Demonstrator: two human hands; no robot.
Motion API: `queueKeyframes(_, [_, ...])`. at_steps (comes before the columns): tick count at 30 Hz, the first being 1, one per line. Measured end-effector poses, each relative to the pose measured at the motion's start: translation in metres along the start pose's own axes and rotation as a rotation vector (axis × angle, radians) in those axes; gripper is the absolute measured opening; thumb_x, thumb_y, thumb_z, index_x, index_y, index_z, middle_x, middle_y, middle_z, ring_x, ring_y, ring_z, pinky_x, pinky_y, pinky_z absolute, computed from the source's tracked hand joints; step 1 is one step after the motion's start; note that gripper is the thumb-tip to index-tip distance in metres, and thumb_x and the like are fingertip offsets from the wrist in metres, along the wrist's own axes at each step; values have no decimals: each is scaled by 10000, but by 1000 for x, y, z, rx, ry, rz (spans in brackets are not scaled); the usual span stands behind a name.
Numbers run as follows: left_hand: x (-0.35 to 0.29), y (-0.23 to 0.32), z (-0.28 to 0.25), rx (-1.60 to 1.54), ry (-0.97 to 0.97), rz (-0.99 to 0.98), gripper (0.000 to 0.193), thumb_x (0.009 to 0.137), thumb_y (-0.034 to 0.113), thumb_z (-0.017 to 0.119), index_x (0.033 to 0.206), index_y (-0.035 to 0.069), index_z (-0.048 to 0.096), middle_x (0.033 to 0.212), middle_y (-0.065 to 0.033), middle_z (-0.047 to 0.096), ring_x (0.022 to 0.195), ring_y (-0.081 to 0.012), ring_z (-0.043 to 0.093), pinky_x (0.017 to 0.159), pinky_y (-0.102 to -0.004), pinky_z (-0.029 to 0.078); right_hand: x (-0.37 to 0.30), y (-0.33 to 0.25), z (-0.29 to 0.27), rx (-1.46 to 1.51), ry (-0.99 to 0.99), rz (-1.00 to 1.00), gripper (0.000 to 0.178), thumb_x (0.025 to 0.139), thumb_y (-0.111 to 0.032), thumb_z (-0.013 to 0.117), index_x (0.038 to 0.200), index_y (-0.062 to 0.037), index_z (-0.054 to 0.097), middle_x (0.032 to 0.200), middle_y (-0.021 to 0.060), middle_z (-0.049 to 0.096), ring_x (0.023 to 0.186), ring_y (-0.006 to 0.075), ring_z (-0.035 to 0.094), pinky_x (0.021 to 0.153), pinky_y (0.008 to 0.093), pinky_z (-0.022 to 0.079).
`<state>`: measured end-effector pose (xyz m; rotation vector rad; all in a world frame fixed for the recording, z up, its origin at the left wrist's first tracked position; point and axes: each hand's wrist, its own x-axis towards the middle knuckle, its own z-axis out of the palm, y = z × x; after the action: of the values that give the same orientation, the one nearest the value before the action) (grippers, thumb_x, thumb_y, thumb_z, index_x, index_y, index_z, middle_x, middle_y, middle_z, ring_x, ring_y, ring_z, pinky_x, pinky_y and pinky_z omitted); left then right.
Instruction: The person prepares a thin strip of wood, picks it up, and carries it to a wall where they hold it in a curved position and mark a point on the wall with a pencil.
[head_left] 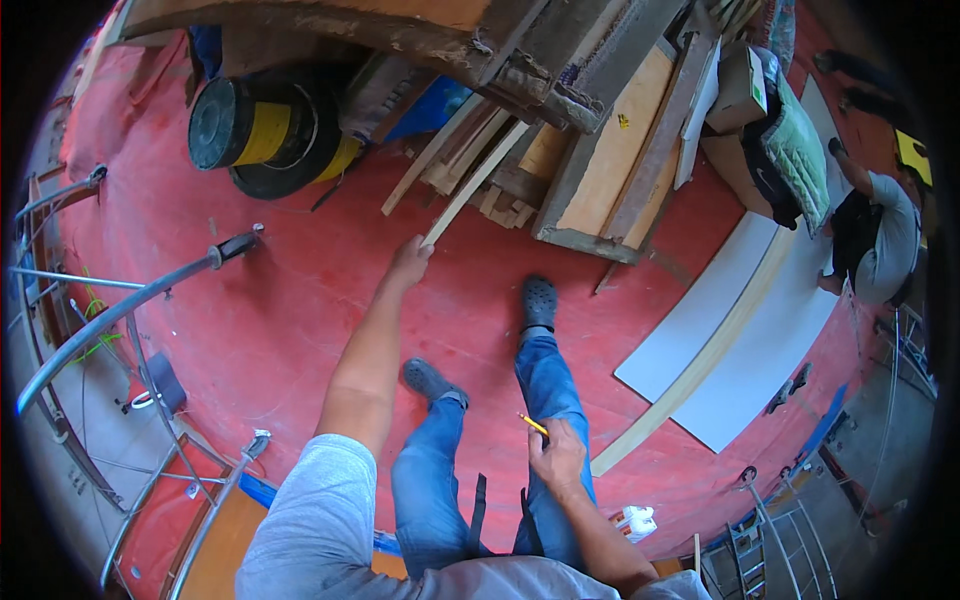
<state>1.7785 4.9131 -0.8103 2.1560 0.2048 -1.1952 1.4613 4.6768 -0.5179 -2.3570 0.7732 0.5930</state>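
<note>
My left hand point(408, 264) reaches forward and is closed on the near end of a thin wooden strip point(474, 185). The strip slants up to the right, and its far end lies among stacked boards. My right hand point(560, 456), by my right thigh, holds a yellow pencil point(531, 424) that points up to the left. Beside the strip lie short wood offcuts point(512, 208) and more narrow battens point(432, 153). A wide wooden panel with grey edges point(612, 150) leans in the pile to their right.
Black buckets with yellow labels point(262, 132) stand far left. White sheets point(745, 385) with a long pale board point(705, 362) across them lie on the red floor point(300, 270) at right. A person point(880, 230) crouches beyond them. Metal scaffold frames point(130, 310) stand left.
</note>
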Motion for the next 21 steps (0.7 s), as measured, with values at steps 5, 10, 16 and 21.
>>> queueKeyframes(5, [-126, -94, -49, -37, 253, 101, 256, 984, 208, 517, 1153, 30, 588, 993, -214, 635, 940, -338, 628, 820, -454, 483, 2, -16, -2, -4, 19, -49, 169, 833, -249, 674, 864, -83, 662, 832, 129, 643, 750, 357, 637, 634, 475, 502])
queueKeyframes(10, [-369, -215, -103, 326, 705, -96, 251, 909, 175, 621, 1116, 35, 602, 1086, -245, 569, 1050, -442, 542, 876, -509, 440, -1, -32, 4, -63, 48, -124, 185, 850, -248, 653, 861, -64, 637, 845, 168, 633, 777, 393, 628, 665, 503, 500])
queueKeyframes(16, [-698, -322, -109, 778, 768, -499, 169, 835, 125, 641, 928, -2, 578, 981, -233, 563, 1000, -440, 535, 827, -543, 437, 5, -59, 16, 11, 4, -148, 254, 903, -284, 593, 894, -31, 622, 901, 233, 647, 851, 445, 620, 733, 538, 484])
queueKeyframes(21, [-892, -355, -109, 873, 830, -790, 194, 884, 213, 614, 954, 43, 552, 1014, -186, 549, 968, -392, 535, 848, -529, 432, -12, -162, -2, 217, 118, -430, 255, 941, -253, 553, 936, -8, 624, 890, 249, 630, 886, 453, 606, 756, 506, 473])
